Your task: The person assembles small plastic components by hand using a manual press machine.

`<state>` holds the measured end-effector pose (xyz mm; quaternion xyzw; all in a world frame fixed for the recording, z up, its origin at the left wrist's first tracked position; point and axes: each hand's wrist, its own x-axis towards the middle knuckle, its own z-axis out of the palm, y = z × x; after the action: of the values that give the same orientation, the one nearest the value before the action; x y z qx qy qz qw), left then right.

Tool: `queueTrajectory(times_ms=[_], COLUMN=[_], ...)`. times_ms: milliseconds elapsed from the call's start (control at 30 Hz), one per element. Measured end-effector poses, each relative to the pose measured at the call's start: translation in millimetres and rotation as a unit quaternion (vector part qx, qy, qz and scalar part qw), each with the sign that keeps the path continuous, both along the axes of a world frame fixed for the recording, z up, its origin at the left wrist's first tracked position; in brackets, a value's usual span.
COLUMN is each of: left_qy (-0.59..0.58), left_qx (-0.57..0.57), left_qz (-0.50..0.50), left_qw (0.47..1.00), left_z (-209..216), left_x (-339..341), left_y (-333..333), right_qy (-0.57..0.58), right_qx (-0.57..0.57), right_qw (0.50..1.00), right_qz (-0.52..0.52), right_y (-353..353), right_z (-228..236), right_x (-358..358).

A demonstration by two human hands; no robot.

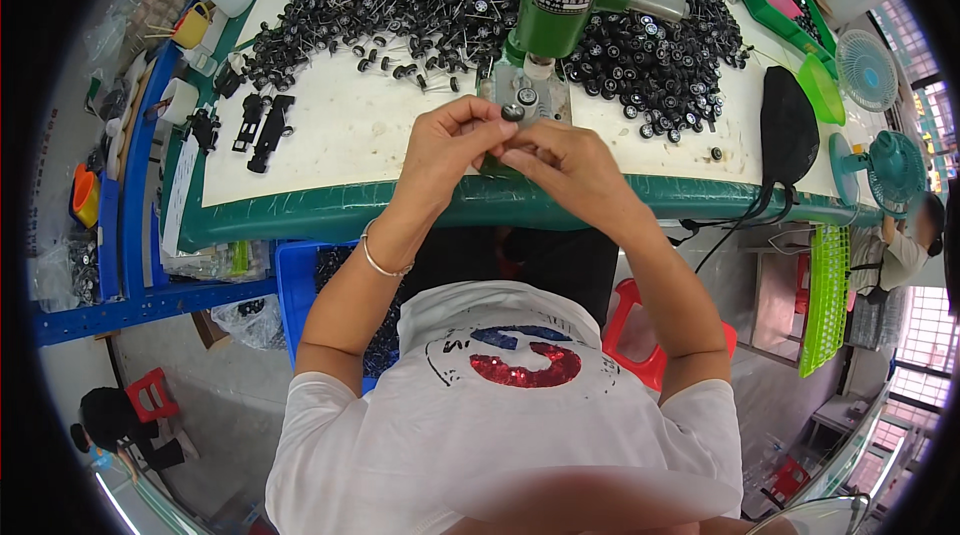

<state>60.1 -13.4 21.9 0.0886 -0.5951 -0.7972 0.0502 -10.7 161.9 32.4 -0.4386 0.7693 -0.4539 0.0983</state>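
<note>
In front of the green bench press (555, 5), my two hands meet with their fingertips almost touching. My left hand (452, 143) pinches a small black toy wheel (513, 113) with a silvery hub. Closed beside it, my right hand (578, 160) has thumb and finger pressed together; whatever sits between them is too small or hidden to make out. Just beyond my fingers, another small wheel (527, 96) rests on the press's metal base, under the ram. A pile of black wheels on metal axles (400, 5) spreads to the left, and loose wheels (645, 70) are heaped to the right.
Black toy chassis parts (268, 133) lie at the table's left. A black cloth bag (788, 125) with cords hangs over the green front edge (330, 207). A green tray (790, 5) and a fan (893, 167) stand right. Below left is a blue bin (297, 285).
</note>
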Motion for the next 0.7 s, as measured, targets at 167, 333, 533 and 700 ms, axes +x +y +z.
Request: queueTrajectory(times_ms=[167,333,533,700], left_qy=[0.012,0.044,0.022,0.019], left_qx=[0.017,-0.012,-0.075,-0.114], left_qz=[0.032,0.020,0.029,0.047], left_qw=[0.999,0.999,0.996,0.992], left_z=[-1.9,7.5,8.7,13.3], left_x=[-18.2,-33.6,-46.1,-50.1], left_y=[-9.7,-3.1,4.1,11.7], right_qy=[-0.145,-0.116,-0.239,-0.489], right_qx=[-0.013,-0.134,-0.407,-0.310], right_qw=[0.984,0.963,0.874,0.815], right_qz=[-0.106,-0.203,-0.116,-0.003], right_y=[35.1,55.5,-11.4,-18.5], right_z=[25.6,63.4,174.1,242.5], right_x=[-40.5,-108.0,-119.3,-180.3])
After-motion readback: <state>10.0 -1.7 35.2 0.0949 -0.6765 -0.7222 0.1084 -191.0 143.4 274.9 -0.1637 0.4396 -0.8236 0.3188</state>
